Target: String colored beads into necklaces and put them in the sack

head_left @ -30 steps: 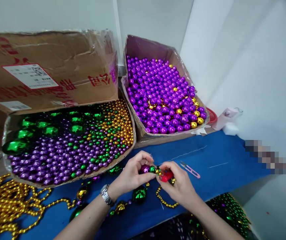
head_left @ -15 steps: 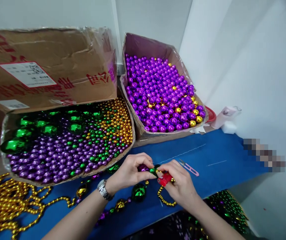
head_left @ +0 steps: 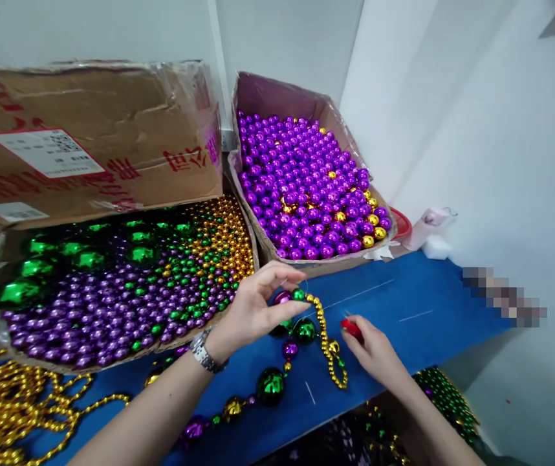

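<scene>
Head view of a bead-stringing bench covered in blue cloth (head_left: 403,291). The left hand (head_left: 258,304) is raised above the cloth, its thumb and fingers pinched on a bead strand (head_left: 323,330) at the point where a purple and a green bead meet; the other fingers spread loosely above. From this pinch a run of small gold beads hangs down and curves to the cloth, while larger green, purple and gold beads of the same strand trail away across the cloth toward the lower left. The right hand (head_left: 377,349) rests low on the cloth, just right of the strand, with its fingers closed around a small red object (head_left: 350,325) whose kind cannot be told. A thin white thread (head_left: 359,292) lies across the cloth beyond the hands. Behind the left hand stands an open box (head_left: 253,259) of mixed green, purple and gold beads; to its right a second box (head_left: 277,97) holds mainly purple beads with a few gold ones. A closed carton (head_left: 112,129) rests behind the first box. Loose gold chains (head_left: 10,408) lie heaped at the far left, and further dark bead strands (head_left: 445,398) lie below the bench edge at lower right.
</scene>
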The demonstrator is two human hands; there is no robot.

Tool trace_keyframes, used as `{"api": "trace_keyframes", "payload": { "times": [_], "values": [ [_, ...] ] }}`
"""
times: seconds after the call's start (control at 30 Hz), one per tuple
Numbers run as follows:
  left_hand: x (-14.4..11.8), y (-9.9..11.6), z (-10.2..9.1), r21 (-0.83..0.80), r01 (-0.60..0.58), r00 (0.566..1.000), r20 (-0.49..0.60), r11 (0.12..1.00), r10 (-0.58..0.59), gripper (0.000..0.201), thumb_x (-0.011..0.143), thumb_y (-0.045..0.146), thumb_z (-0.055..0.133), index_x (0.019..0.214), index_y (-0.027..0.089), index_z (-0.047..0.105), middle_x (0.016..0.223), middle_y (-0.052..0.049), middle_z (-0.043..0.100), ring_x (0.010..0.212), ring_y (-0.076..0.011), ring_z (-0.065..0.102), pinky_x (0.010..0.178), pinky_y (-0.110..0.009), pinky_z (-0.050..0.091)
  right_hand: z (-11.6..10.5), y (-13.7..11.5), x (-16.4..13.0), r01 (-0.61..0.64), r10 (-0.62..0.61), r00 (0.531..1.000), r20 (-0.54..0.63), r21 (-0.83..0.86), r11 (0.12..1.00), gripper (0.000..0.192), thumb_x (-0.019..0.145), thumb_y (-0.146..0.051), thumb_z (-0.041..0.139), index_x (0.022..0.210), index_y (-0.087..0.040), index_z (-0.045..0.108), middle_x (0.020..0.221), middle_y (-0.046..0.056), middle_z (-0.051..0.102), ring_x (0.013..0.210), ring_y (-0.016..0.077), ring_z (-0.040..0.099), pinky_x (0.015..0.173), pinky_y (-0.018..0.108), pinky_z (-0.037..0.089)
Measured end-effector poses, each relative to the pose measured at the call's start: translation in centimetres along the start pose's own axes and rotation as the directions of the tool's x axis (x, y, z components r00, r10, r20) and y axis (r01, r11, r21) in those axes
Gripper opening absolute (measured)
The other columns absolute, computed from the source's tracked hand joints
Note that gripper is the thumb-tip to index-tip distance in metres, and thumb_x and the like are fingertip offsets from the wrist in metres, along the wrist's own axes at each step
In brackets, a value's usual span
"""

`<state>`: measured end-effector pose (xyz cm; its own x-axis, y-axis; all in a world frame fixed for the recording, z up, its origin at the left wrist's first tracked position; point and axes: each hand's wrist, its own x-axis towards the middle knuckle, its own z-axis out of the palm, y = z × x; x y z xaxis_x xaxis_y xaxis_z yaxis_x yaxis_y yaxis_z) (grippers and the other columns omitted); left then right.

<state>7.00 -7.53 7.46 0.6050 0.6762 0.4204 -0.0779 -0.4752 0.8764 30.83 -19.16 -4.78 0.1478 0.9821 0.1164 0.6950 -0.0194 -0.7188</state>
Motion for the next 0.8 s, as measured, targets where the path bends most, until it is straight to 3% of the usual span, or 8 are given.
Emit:
{"api": "trace_keyframes", "payload": {
  "times": [0.1, 0.23, 0.4, 0.5, 0.63, 0.73, 0.8],
  "values": [
    [2.1, 2.0, 0.2, -0.100, -0.059, 0.998, 0.001, 0.993, 0.060, 0.041, 0.073, 0.018, 0.071, 0.112, 0.015, 0.058, 0.115, -0.009, 0.056, 0.094, -0.0174, 0.060, 0.085, -0.031, 0.053, 0.1, 3.4, -0.8, -0.036, 0.036, 0.999, -0.016, -0.015, 0.999, 0.026, 0.081, -0.039, 0.057, 0.099, -0.021, 0.061, 0.095, 0.010, 0.064, 0.092, 0.0292, 0.060, 0.081, 0.045, 0.046],
    [5.6, 5.6, 0.7, -0.134, -0.181, 0.983, -0.037, 0.974, 0.177, 0.057, 0.069, 0.020, 0.074, 0.122, 0.018, 0.054, 0.132, -0.011, 0.049, 0.092, -0.0190, 0.063, 0.079, -0.031, 0.057, -0.6, 3.9, -0.5, -0.025, 0.029, 0.998, -0.051, 0.074, 0.997, 0.033, 0.082, -0.043, 0.055, 0.109, -0.023, 0.061, 0.110, 0.010, 0.060, 0.104, 0.0284, 0.055, 0.091, 0.046, 0.043],
    [9.6, 11.3, 0.4, 0.065, -0.408, 0.906, -0.090, 0.911, 0.413, 0.074, 0.063, 0.022, 0.078, 0.131, 0.024, 0.048, 0.140, -0.007, 0.044, 0.096, -0.0194, 0.063, 0.076, -0.026, 0.057, -0.9, 0.5, 1.2, 0.074, -0.078, 0.997, -0.005, 0.357, 0.931, 0.034, 0.093, -0.045, 0.040, 0.116, -0.023, 0.052, 0.111, 0.008, 0.062, 0.103, 0.0218, 0.060, 0.088, 0.037, 0.049],
    [10.9, 14.8, -0.3, 0.220, -0.516, 0.837, -0.074, 0.828, 0.542, 0.072, 0.066, 0.020, 0.075, 0.132, 0.015, 0.046, 0.139, -0.006, 0.045, 0.115, -0.0238, 0.053, 0.079, -0.023, 0.055, 0.0, -1.8, 2.6, 0.167, -0.192, 0.981, -0.004, 0.508, 0.845, 0.045, 0.092, -0.051, 0.038, 0.128, -0.024, 0.041, 0.125, 0.011, 0.054, 0.116, 0.0228, 0.053, 0.096, 0.040, 0.044],
    [12.5, 18.0, -0.6, 0.418, -0.572, 0.761, -0.048, 0.705, 0.647, 0.066, 0.072, 0.017, 0.065, 0.132, 0.006, 0.041, 0.136, -0.007, 0.046, 0.129, -0.0233, 0.037, 0.074, -0.018, 0.055, 0.7, -5.2, 5.0, 0.262, -0.308, 0.951, -0.033, 0.617, 0.742, 0.063, 0.085, -0.055, 0.051, 0.136, -0.025, 0.030, 0.134, 0.012, 0.045, 0.125, 0.0245, 0.043, 0.103, 0.043, 0.036],
    [14.0, 19.5, -0.1, 0.497, -0.588, 0.725, -0.027, 0.638, 0.689, 0.068, 0.070, 0.015, 0.064, 0.130, -0.003, 0.038, 0.133, -0.011, 0.048, 0.128, -0.0208, 0.038, 0.073, -0.014, 0.053, 0.2, -8.5, 6.8, 0.288, -0.389, 0.921, 0.012, 0.652, 0.702, 0.067, 0.079, -0.048, 0.065, 0.134, -0.024, 0.036, 0.131, 0.009, 0.050, 0.120, 0.0248, 0.048, 0.102, 0.042, 0.037],
    [14.9, 20.2, 0.7, 0.540, -0.581, 0.720, -0.008, 0.609, 0.694, 0.067, 0.071, 0.020, 0.062, 0.130, -0.002, 0.039, 0.131, -0.008, 0.049, 0.130, -0.0224, 0.036, 0.081, -0.017, 0.051, -0.4, -10.7, 7.7, 0.269, -0.442, 0.893, 0.083, 0.690, 0.673, 0.068, 0.073, -0.042, 0.072, 0.131, -0.024, 0.042, 0.125, 0.007, 0.055, 0.114, 0.0244, 0.053, 0.098, 0.041, 0.041]
  ]
}}
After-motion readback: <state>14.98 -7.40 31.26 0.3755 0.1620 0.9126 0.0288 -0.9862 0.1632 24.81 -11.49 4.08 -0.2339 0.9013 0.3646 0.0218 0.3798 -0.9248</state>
